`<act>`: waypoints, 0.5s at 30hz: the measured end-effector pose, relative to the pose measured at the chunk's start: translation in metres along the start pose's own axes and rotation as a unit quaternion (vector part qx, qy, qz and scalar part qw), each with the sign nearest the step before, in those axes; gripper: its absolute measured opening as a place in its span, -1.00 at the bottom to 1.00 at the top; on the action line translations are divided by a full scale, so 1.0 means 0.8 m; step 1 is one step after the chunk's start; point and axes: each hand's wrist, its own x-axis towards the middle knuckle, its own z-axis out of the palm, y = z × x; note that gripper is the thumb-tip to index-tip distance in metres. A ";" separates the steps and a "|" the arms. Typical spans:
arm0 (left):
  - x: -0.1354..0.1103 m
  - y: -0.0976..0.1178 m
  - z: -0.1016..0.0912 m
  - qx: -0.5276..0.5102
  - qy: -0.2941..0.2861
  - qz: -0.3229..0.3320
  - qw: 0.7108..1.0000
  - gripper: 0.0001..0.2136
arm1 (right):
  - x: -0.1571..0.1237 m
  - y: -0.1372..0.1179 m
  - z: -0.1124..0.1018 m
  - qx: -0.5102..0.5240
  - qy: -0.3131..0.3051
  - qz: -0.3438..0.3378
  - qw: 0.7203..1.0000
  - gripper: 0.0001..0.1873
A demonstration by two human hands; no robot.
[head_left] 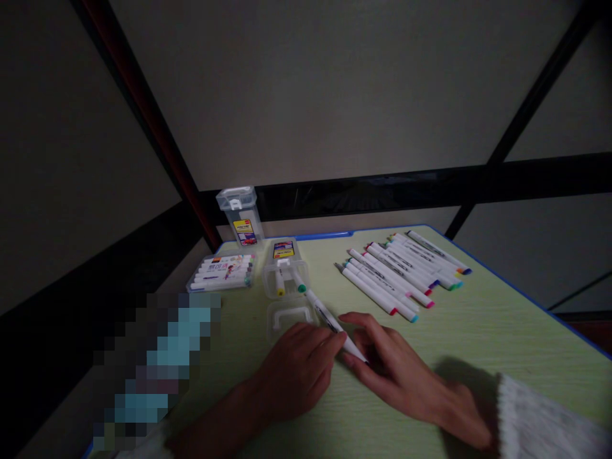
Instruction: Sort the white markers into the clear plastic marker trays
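Observation:
A white marker (327,315) slants between my two hands, its far tip beside the front of a clear plastic box (268,274). My left hand (301,363) has its fingers curled, with the index finger pressed on the marker's barrel. My right hand (396,370) grips the marker's near end between thumb and fingers. The box lies on its side with its lid (275,319) flipped open towards me. Inside are a yellow-ended marker (280,282) and a green-ended marker (299,279). My left hand partly covers the lid.
Several white markers (382,280) with coloured ends lie in a loose row at the right of the table (497,331). A flat marker pack (222,273) lies at the left. Behind it stands a closed clear box (243,220). A pixelated patch hides the left edge.

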 end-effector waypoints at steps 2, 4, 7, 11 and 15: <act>0.000 -0.001 0.001 0.001 0.002 0.003 1.000 -0.71 | 0.000 0.000 0.000 -0.004 0.000 -0.002 1.000 -0.69; 0.000 -0.001 0.001 0.003 0.002 0.007 1.000 -0.71 | -0.002 0.000 0.000 -0.010 0.002 -0.002 1.000 -0.68; 0.001 -0.002 0.001 0.002 -0.006 0.010 1.000 -0.72 | -0.003 0.001 0.001 -0.014 0.004 -0.003 1.000 -0.67; 0.001 -0.001 0.001 0.001 -0.018 0.004 1.000 -0.70 | -0.002 0.002 0.002 -0.011 0.001 -0.004 1.000 -0.65; 0.000 -0.001 0.003 -0.007 -0.042 0.006 0.999 -0.66 | -0.003 0.004 0.002 -0.014 -0.003 -0.008 1.000 -0.64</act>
